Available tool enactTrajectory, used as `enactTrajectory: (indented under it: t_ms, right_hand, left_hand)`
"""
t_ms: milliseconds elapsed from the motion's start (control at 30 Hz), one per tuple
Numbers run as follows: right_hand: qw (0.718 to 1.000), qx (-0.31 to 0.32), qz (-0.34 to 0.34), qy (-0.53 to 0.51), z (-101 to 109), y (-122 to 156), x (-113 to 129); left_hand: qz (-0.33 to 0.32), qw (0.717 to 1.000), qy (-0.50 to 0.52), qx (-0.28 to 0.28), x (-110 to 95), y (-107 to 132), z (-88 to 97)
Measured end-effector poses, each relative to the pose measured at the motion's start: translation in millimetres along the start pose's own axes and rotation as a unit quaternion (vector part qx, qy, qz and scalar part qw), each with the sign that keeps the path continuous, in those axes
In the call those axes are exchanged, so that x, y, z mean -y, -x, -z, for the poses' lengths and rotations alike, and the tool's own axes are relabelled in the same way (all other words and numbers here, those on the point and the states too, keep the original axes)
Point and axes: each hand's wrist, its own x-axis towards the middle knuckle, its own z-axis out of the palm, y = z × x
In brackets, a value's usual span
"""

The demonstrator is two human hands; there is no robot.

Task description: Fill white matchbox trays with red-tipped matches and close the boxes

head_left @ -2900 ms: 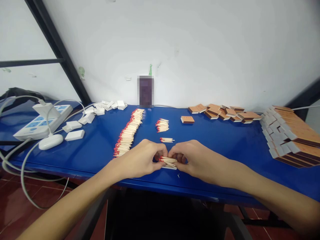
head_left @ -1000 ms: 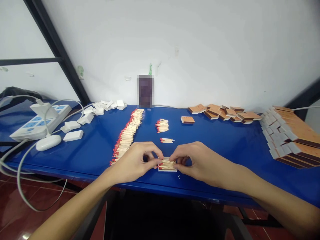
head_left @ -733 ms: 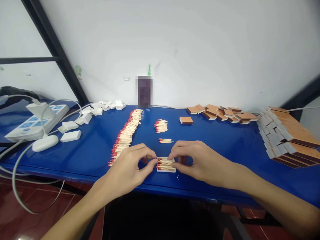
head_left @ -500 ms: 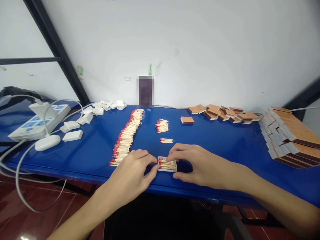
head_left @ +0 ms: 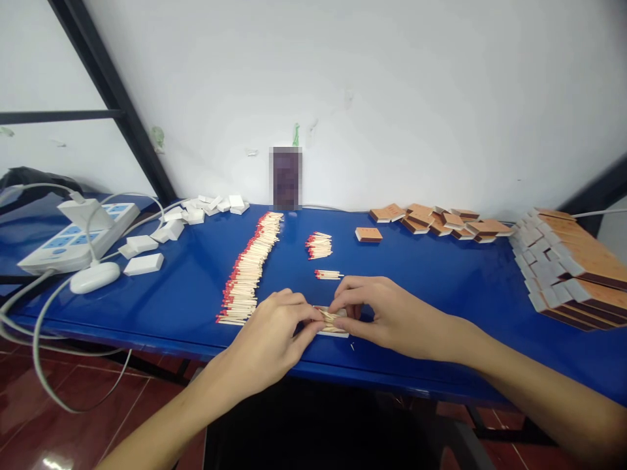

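A small white matchbox tray (head_left: pixel 333 331) filled with red-tipped matches lies near the front edge of the blue table (head_left: pixel 441 287). My left hand (head_left: pixel 274 329) is curled at the tray's left end, fingers covering the match heads. My right hand (head_left: pixel 379 310) pinches the tray's right end and presses on the matches. A long row of loose matches (head_left: pixel 249 264) runs away from my left hand. Two small bundles of matches (head_left: pixel 318 246) lie just beyond the tray.
White inner trays (head_left: pixel 147 251) are scattered at the back left by a power strip (head_left: pixel 73 238), a white mouse-shaped object (head_left: pixel 95 277) and cables. Orange matchbox sleeves (head_left: pixel 435 220) lie at the back right. Stacked finished boxes (head_left: pixel 563 261) stand at the far right.
The bundle of matches held above the table has been set down into the white tray. Both hands now close over the tray's ends and press on the matches.
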Motion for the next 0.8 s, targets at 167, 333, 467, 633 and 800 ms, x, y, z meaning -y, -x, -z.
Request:
enactTrajectory:
  t_ms: [167, 333, 467, 633, 800]
  right_hand:
    - [1.0, -0.018, 0.004, 0.018, -2, -5, -2]
    - [0.999, -0.027, 0.007, 0.015, -2, -5, -3]
    - [1.0, -0.018, 0.004, 0.019, -1, -5, -3]
    - [0.999, -0.01, 0.014, 0.039, 0, -4, -3]
    - [0.999, -0.006, 0.016, 0.039, 1, -7, -1]
  left_hand:
    - [0.002, 1.0, 0.011, -0.01, 1, 1, -0.4]
    - [-0.02, 0.998, -0.043, -0.041, 1, 7, -5.9]
    - [-0.018, 0.996, -0.077, -0.034, 4, 10, -8.8]
    - [-0.014, 0.992, -0.102, -0.068, 6, 9, -11.7]
    - [-0.047, 0.986, -0.104, -0.118, 7, 11, -16.6]
